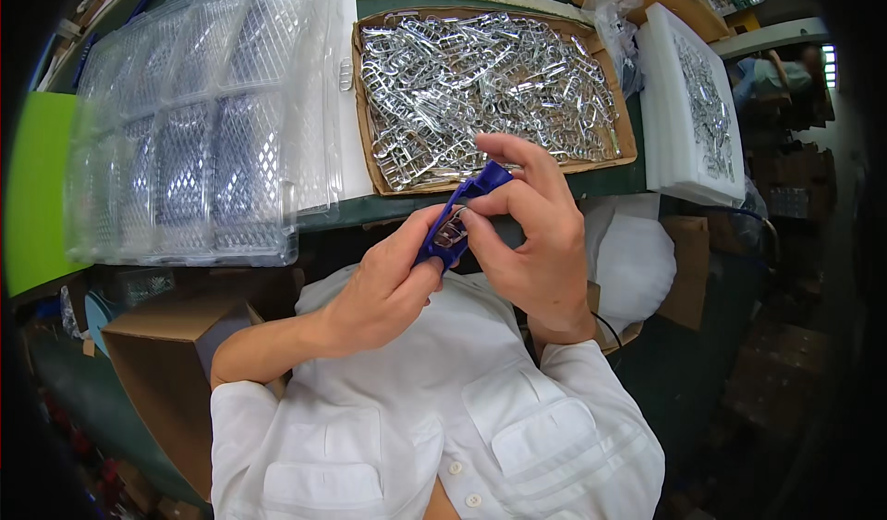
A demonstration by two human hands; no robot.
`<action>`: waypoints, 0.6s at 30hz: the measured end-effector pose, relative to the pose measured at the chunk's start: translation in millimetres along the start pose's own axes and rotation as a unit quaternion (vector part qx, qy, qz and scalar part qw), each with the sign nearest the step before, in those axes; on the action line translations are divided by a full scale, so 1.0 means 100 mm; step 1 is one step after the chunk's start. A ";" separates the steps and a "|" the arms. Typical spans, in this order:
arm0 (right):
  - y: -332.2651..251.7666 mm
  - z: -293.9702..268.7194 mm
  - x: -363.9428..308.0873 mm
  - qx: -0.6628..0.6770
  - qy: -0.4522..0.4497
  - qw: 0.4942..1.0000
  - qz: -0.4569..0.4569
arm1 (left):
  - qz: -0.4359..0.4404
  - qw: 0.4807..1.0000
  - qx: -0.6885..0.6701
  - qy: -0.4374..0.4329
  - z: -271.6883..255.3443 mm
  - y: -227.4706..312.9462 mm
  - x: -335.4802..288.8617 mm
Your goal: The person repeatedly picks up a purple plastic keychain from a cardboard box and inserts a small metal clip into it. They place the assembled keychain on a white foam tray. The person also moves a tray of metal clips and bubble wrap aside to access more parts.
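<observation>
My left hand [393,266] is closed around the lower part of a dark blue plastic piece [492,178], held tilted above my lap at the table's front edge. Within its hollow sits a small shiny metal wire piece [451,232]. The thumb and index finger of my right hand [545,238] are pinched on the wire piece's upper end, while the other fingers curl over the top of the blue piece. Just beyond my hands lies a shallow cardboard tray [366,141], heaped with several loose silvery metal clips [490,81].
Left of the tray, clear plastic compartment trays [189,104] are stacked over a white sheet. A white foam stack [658,104] bearing metal parts stands at the right. A bright green board [35,187] is far left. Below the table are a cardboard box [152,335] and a white bag [637,266].
</observation>
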State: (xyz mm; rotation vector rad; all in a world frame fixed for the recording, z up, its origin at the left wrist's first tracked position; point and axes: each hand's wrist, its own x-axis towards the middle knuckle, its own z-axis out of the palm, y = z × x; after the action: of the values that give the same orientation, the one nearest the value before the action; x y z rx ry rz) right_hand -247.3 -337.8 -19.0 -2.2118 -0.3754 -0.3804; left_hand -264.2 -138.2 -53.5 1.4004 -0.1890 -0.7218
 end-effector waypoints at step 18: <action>0.29 0.30 -0.23 0.147 0.022 0.971 0.189 | 0.146 0.972 0.148 0.106 -0.03 -0.24 0.25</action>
State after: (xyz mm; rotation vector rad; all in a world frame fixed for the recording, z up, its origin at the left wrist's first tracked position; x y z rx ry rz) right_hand -252.8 -335.3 -66.5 -1.9247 0.0188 -0.1547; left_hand -251.4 -149.7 -83.8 1.6791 -0.3374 -0.3048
